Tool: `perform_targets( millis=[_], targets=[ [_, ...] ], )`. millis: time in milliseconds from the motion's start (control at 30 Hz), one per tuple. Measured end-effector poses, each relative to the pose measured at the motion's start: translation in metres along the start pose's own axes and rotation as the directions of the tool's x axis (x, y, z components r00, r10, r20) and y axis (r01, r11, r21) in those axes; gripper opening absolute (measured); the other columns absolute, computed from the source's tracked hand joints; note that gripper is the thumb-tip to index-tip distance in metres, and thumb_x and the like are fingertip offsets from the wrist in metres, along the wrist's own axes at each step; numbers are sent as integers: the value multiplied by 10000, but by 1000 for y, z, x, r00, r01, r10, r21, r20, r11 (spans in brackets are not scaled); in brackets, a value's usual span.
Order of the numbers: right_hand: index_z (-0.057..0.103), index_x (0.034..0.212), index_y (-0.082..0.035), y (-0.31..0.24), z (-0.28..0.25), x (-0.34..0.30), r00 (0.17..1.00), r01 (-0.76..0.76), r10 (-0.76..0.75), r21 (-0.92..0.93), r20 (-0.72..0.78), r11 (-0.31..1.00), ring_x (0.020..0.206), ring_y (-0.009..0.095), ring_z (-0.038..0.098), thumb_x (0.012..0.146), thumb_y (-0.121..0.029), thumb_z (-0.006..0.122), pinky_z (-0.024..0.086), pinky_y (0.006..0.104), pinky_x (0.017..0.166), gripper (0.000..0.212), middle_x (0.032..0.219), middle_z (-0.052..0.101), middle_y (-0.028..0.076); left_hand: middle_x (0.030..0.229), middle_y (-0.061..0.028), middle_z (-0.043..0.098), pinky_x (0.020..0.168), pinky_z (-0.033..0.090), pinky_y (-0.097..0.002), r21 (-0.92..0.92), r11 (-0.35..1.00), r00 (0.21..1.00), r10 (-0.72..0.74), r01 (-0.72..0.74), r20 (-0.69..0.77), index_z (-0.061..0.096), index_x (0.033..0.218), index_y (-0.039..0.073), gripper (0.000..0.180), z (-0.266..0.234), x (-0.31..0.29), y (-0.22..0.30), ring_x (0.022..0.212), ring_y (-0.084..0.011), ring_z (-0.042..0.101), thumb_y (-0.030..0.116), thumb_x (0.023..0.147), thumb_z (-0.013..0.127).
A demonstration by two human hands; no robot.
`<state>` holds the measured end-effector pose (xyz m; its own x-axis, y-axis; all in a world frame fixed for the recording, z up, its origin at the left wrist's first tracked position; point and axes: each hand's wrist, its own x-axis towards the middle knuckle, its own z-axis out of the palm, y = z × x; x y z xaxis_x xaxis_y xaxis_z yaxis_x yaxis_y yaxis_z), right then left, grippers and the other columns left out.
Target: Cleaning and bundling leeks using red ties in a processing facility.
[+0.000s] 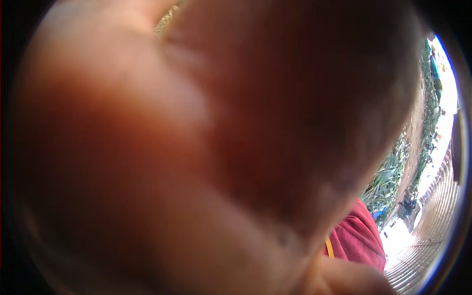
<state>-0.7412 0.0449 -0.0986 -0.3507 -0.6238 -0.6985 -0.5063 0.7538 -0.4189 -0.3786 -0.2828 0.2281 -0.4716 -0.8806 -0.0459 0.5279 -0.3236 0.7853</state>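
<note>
A hand, blurred and very close, covers most of the head view. I cannot tell whether it is my left hand or my right hand. Its fingers are not distinct, and anything they might hold is hidden. Another patch of skin shows at the lower right edge, too little of it to name the part. Beside it is maroon cloth with a narrow yellow strip, partly behind the hand.
Past the hand on the right, green plants grow beside a strip of brown ground. A ribbed, corrugated surface curves along the lower right rim. A bright, washed-out area lies between them. A sliver of straw-coloured texture shows at the top.
</note>
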Motion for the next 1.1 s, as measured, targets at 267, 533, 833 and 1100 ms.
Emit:
perform_targets(
  millis=[267,533,833,1100],
  targets=[
    [633,1075,-62,30,44,129,994,105,-104,-134,18,985,974,355,637,850,-279,586,492,407,859,316,993,669,206,1407,-160,426,1005,393,-529,89,990,989,-95,106,-112,455,1346,40,638,-61,40,-113,1248,-286,459,404,867,667],
    [629,1040,-61,-7,106,208,969,216,-200,-99,144,971,928,379,635,863,-272,573,500,425,818,281,943,670,206,1413,-166,425,1028,382,-534,220,956,958,-135,193,-252,468,1338,39,639,-118,54,-178,1277,-299,443,421,866,666],
    [638,1076,0,-49,126,281,985,-50,-15,362,173,931,820,209,669,848,-253,588,516,313,772,344,918,686,112,1398,-197,449,1061,340,-436,953,-299,937,315,-54,152,370,1437,107,859,-234,116,-249,1283,-380,427,521,775,730],
    [590,1207,-15,-110,126,377,983,-132,41,540,178,831,924,165,636,901,-255,585,478,295,773,389,1031,666,71,1565,-95,189,977,240,-646,588,-769,965,152,252,-214,377,1443,257,727,-379,100,-377,1406,-382,188,637,841,523]
  ],
)
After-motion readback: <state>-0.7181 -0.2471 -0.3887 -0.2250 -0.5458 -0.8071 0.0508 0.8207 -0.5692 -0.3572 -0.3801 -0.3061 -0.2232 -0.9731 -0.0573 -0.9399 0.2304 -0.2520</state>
